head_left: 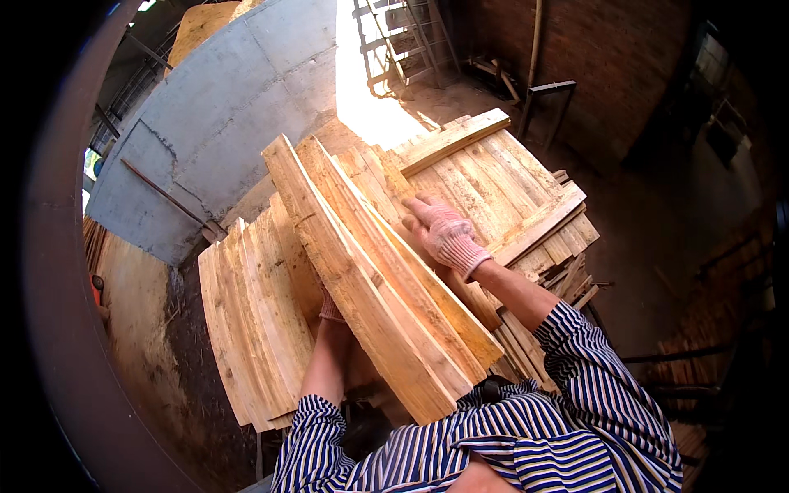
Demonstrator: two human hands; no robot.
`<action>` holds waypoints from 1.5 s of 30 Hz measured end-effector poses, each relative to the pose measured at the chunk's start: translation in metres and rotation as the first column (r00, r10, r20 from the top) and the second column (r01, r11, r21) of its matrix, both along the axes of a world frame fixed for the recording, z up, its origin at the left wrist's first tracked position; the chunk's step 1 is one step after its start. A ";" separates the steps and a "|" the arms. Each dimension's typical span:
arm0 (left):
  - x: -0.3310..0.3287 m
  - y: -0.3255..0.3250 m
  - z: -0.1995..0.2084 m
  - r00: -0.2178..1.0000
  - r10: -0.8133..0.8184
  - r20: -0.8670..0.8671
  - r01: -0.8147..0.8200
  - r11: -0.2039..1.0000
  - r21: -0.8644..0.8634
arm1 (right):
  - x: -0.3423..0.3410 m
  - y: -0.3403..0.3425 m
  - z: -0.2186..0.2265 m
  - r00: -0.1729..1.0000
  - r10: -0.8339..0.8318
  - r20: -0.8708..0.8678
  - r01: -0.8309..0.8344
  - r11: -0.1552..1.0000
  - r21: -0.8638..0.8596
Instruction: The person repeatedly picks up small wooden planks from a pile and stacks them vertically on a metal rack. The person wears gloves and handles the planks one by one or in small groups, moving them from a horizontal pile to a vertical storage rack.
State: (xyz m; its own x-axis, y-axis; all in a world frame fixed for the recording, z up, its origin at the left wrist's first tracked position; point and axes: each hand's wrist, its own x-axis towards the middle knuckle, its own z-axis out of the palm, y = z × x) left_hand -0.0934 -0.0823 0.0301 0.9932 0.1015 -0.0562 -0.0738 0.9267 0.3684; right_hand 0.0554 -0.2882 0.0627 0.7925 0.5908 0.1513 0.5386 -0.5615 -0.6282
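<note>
I hold a bundle of several rough wooden planks (374, 271) on edge against my chest, slanting from the upper left down to my body. My right hand (444, 234), in a pink knit glove, presses flat against the right side of the bundle, fingers spread. My left hand (330, 308), also gloved, is mostly hidden under the bundle's left side and supports it from below. Both sleeves are blue-and-white striped.
A stack of flat planks (255, 320) lies to the left. A larger pile of boards (509, 185) lies to the right, beyond the bundle. A grey concrete slab (222, 107) leans behind. A metal frame (546, 103) and a brick wall (600, 49) stand at the far right; dirt floor (657, 238) to the right.
</note>
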 end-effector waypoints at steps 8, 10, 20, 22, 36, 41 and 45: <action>0.003 -0.005 0.013 0.998 -0.028 0.065 0.031 0.998 -0.055 | -0.072 -0.013 0.083 0.832 0.133 -0.539 -0.063 0.987 0.146; 0.009 -0.008 0.019 0.995 -0.044 0.087 0.049 0.997 -0.067 | -0.083 -0.011 0.077 0.850 0.192 -0.490 -0.029 0.947 0.321; 0.019 -0.011 0.027 0.976 -0.083 0.201 0.110 0.986 -0.127 | -0.029 -0.060 0.064 0.687 0.380 -0.619 0.167 0.747 0.644; 0.022 -0.013 0.028 0.973 -0.087 0.214 0.118 0.984 -0.133 | 0.026 -0.084 0.038 0.627 0.413 -0.661 0.243 0.702 0.669; 0.031 -0.023 0.026 0.918 -0.122 0.378 0.212 0.955 -0.209 | 0.071 -0.087 0.050 0.895 -0.427 -0.129 0.319 0.816 -0.483; 0.027 -0.042 0.049 0.972 -0.081 0.220 0.118 0.980 -0.162 | 0.057 -0.074 0.043 0.891 -0.419 -0.176 0.301 0.835 -0.460; 0.023 -0.029 0.041 0.987 -0.070 0.147 0.081 0.994 -0.070 | 0.022 -0.033 0.053 0.906 -0.347 -0.242 0.233 0.887 -0.400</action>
State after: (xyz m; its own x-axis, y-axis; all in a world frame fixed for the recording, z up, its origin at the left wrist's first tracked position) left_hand -0.0706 -0.1109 0.0711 0.9962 0.0265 0.0835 -0.0495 0.9564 0.2878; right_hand 0.0777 -0.3215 0.1159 0.9090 0.2953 -0.2942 0.1355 -0.8768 -0.4613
